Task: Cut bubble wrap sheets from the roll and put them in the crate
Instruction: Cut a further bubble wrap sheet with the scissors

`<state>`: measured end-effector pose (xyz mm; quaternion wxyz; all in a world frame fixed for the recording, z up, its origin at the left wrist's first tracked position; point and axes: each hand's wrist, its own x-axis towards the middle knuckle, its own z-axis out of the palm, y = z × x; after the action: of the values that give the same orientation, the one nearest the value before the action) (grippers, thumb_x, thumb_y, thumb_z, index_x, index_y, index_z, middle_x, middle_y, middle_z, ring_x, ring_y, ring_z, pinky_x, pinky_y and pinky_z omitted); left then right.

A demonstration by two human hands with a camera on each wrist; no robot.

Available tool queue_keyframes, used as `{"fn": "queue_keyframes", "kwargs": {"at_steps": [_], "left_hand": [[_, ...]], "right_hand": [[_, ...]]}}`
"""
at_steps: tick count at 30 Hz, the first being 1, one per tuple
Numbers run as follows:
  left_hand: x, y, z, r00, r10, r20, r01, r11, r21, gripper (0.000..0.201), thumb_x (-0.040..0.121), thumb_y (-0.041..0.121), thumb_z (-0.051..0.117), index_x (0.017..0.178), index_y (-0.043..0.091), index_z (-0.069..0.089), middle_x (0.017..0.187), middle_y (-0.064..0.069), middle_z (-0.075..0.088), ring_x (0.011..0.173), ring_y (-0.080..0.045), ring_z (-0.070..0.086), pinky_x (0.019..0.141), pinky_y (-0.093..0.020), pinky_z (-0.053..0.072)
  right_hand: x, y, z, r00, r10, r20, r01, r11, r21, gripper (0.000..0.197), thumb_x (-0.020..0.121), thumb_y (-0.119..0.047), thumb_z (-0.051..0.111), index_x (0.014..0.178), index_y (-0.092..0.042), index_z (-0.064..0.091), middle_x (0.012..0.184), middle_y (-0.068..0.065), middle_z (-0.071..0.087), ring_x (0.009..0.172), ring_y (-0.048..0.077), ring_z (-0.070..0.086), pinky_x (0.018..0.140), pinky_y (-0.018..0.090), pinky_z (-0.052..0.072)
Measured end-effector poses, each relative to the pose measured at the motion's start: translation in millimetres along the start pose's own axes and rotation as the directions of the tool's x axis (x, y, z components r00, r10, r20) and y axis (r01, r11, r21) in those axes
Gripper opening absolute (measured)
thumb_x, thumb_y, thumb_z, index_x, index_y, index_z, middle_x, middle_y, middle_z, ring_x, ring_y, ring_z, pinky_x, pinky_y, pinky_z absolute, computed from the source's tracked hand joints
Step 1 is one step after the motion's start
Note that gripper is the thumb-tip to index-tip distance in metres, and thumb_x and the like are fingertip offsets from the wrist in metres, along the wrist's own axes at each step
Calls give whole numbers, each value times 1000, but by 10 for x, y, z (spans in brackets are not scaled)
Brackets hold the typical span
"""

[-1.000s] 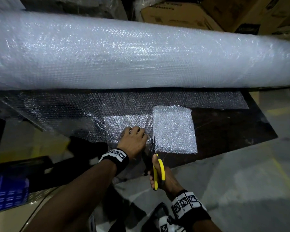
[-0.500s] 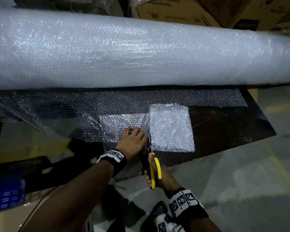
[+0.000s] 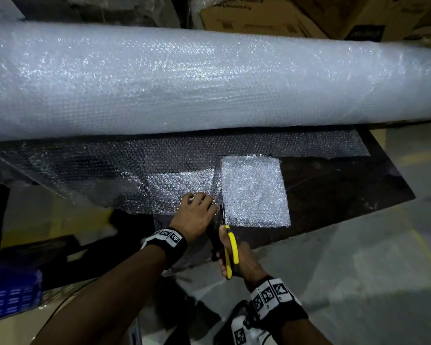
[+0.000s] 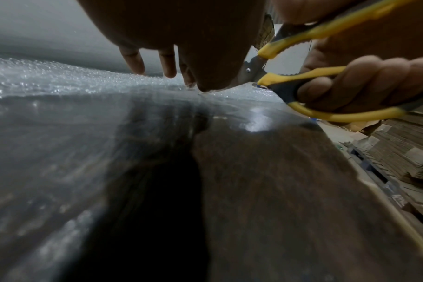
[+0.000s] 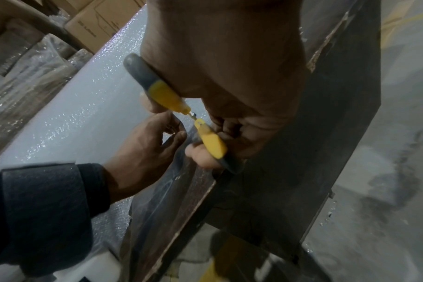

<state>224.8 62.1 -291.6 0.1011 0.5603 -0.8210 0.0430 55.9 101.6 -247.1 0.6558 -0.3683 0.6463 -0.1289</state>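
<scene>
A big bubble wrap roll [image 3: 209, 78] lies across the far side. Its loose sheet [image 3: 105, 175] spreads toward me over a dark board [image 3: 334, 195]. My left hand [image 3: 199, 202] sits at the sheet's near edge, fingers bent on top and thumb at the rim, pinching it. Just to its right, my right hand [image 3: 237, 262] grips yellow-handled scissors [image 3: 230, 247], whose blades point into the sheet's edge. A cut stack of white bubble wrap pieces [image 3: 254, 190] lies to the right of the blades. The blue crate [image 3: 10, 292] stands at the lower left.
Cardboard boxes [image 3: 259, 16] are stacked behind the roll. A grey concrete floor [image 3: 358, 270] with yellow lines spreads out to the right. Flattened cartons [image 4: 403, 152] are piled beyond the board's right end.
The scissors have edged slightly left, closer to my left hand at the sheet's near edge. My left hand has stayed where it was.
</scene>
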Motion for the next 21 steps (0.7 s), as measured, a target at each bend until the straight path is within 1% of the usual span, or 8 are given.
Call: {"fn": "queue_keyframes", "kwargs": {"at_steps": [3, 5, 7, 10, 13, 16, 19, 21], "left_hand": [[-1, 8, 16, 1000, -6, -5, 6, 1000, 5, 29, 84, 26, 37, 93, 16, 63, 101, -8, 60, 96, -28, 53, 82, -47, 48], [0, 14, 22, 1000, -10, -11, 10, 1000, 7, 28, 84, 26, 38, 93, 16, 64, 101, -8, 60, 97, -28, 52, 82, -47, 47], [-1, 16, 27, 1000, -12, -16, 12, 1000, 6, 29, 84, 25, 38, 93, 15, 64, 102, -8, 61, 98, -29, 50, 81, -48, 47], [-8, 10, 44, 1000, -9, -3, 9, 1000, -5, 31, 84, 26, 37, 94, 14, 63, 104, -9, 60, 100, -29, 48, 81, -49, 48], [-6, 12, 38, 1000, -17, 10, 17, 1000, -5, 31, 84, 27, 37, 94, 15, 63, 103, -9, 60, 100, -29, 47, 81, -49, 48], [-1, 25, 10, 1000, -15, 16, 15, 1000, -9, 34, 84, 28, 35, 94, 15, 65, 103, -9, 61, 100, -29, 50, 80, -49, 48], [2, 26, 2, 999, -10, 41, 10, 1000, -5, 36, 83, 28, 33, 96, 16, 65, 104, -8, 61, 101, -30, 55, 84, -48, 47], [3, 25, 14, 998, -14, 58, 14, 1000, 2, 36, 83, 27, 33, 96, 16, 64, 105, -8, 61, 101, -29, 54, 85, -48, 47]], "right_hand": [[17, -41, 10, 1000, -15, -1, 15, 1000, -22, 70, 84, -69, 60, 51, -7, 55, 46, 10, 51, 39, 23, 50, 41, 24, 41], [34, -46, 16, 1000, -23, -19, 22, 999, -45, 69, 84, -66, 62, 55, -4, 54, 44, 10, 51, 36, 22, 49, 39, 22, 38], [49, -35, 11, 999, -35, -31, 34, 998, -46, 67, 82, -65, 65, 56, -4, 55, 44, 11, 52, 35, 22, 49, 38, 22, 37], [55, -26, -12, 999, -42, -22, 42, 999, -10, 66, 80, -64, 67, 50, -7, 54, 46, 13, 52, 37, 24, 48, 41, 25, 37], [45, -76, -10, 1000, -26, -12, 26, 1000, 7, 67, 84, -65, 63, 47, -9, 53, 46, 11, 49, 37, 23, 47, 41, 23, 38], [58, -148, 19, 1000, -15, -11, 15, 1000, -2, 66, 78, -70, 61, 41, -16, 51, 44, 8, 46, 37, 22, 46, 41, 22, 37], [80, -168, 8, 998, -63, -20, 60, 992, -109, 71, 76, -75, 58, 45, -11, 54, 43, 9, 51, 36, 24, 50, 40, 23, 38], [84, -161, -12, 995, -95, -13, 92, 983, -160, 73, 76, -76, 55, 49, -8, 56, 43, 10, 53, 36, 24, 52, 41, 24, 40]]}}
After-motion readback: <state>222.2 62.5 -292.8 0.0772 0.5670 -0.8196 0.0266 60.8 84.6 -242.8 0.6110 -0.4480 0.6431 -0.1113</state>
